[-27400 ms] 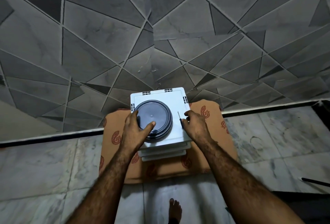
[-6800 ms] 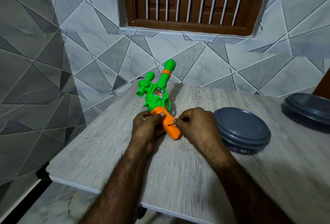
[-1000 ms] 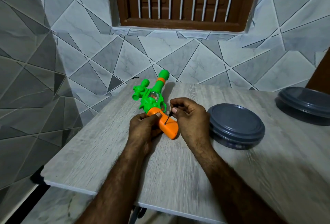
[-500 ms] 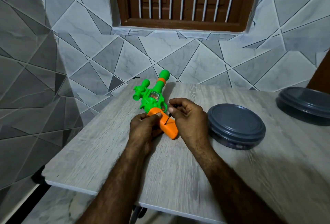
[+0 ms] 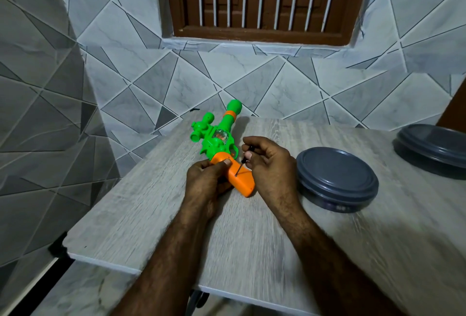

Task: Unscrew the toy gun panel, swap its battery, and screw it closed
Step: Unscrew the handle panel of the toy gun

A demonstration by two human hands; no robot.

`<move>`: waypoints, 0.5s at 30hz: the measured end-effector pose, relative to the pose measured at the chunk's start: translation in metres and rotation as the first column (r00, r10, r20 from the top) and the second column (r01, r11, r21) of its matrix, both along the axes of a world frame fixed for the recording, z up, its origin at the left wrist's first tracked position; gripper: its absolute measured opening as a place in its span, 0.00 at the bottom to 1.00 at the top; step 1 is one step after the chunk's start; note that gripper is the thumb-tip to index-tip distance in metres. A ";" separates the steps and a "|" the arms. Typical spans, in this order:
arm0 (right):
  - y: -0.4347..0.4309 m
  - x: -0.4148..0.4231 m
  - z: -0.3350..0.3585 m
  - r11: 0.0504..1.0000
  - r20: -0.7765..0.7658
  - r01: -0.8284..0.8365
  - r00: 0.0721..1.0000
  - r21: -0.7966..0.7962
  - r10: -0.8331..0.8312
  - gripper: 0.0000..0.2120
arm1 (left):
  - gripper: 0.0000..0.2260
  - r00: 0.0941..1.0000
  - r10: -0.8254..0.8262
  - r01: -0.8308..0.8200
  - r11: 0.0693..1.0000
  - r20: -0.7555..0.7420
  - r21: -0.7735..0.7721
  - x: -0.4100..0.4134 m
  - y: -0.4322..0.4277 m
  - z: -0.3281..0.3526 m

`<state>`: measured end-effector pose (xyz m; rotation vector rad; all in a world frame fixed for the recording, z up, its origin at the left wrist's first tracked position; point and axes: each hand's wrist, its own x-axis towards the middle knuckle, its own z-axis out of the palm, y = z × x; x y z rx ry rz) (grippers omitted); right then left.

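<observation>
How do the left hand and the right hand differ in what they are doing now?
The left hand grips the toy gun's orange handle, thumb on top, while the right hand pinches a thin screwdriver. The left hand is at the handle's left side, the right hand at its right. Both have curled fingers.

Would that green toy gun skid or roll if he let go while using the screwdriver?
It would probably skid: the toy gun looks like light, hollow plastic on a smooth table, and the left hand grips its orange handle, seemingly to steady it against the screwdriver. Rolling seems unlikely, since the scope and handle jut out sideways. It looks stiff.
</observation>
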<state>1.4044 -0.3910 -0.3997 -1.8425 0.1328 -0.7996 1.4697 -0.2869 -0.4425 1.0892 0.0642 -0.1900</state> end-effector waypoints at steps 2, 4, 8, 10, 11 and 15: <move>-0.002 0.002 0.000 1.000 0.038 -0.007 0.999 0.003 0.006 0.15 | 0.16 1.000 0.006 -0.006 1.000 -0.001 0.001 0.000 0.000 -0.001; -0.003 0.003 0.002 1.000 0.085 0.004 0.996 0.002 -0.004 0.12 | 0.17 1.000 0.011 -0.011 1.000 -0.004 0.005 0.000 0.000 -0.001; -0.007 0.002 0.009 0.992 0.082 0.037 0.996 -0.119 -0.027 0.14 | 0.17 1.000 0.027 -0.026 1.000 -0.012 0.013 0.001 0.000 0.000; -0.010 0.001 0.010 0.949 -0.051 0.024 0.998 -0.315 -0.042 0.14 | 0.16 1.000 0.019 -0.019 1.000 -0.012 -0.001 0.000 0.000 0.001; -0.011 0.000 0.007 0.911 -0.137 0.000 0.989 -0.412 -0.062 0.12 | 0.15 1.000 0.014 -0.014 1.000 -0.012 -0.008 -0.001 0.000 0.001; -0.007 -0.004 -0.001 0.866 -0.336 -0.046 0.931 -0.497 -0.143 0.11 | 0.14 1.000 0.016 -0.016 0.999 -0.018 -0.037 -0.002 0.002 0.002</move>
